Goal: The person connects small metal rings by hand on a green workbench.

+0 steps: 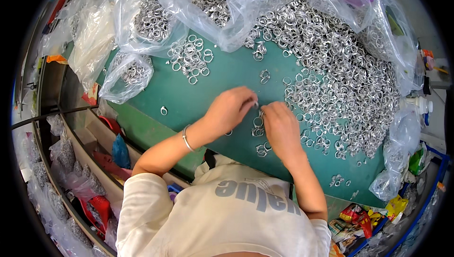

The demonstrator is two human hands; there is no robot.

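Note:
Over the green tabletop (pixel 189 110) my two hands are close together, fingertips nearly meeting. My left hand (pixel 231 108), with a silver bangle on its wrist, pinches a small silver ring (pixel 256 105) between thumb and fingers. The fingers of my right hand (pixel 282 127) are closed and point down at the table; whatever is in them is hidden. Just beside those fingertips lies a small cluster of rings (pixel 257 127), with another cluster (pixel 262 149) nearer to me. To the right spreads a big heap of silver rings (pixel 340 77).
A loose group of rings (pixel 191 58) lies at the back left, a single ring (pixel 163 110) nearer. Clear plastic bags (pixel 126 80) of rings line the far and left edges. An open drawer (pixel 90 132) is at left; colourful packets (pixel 362 217) are at lower right.

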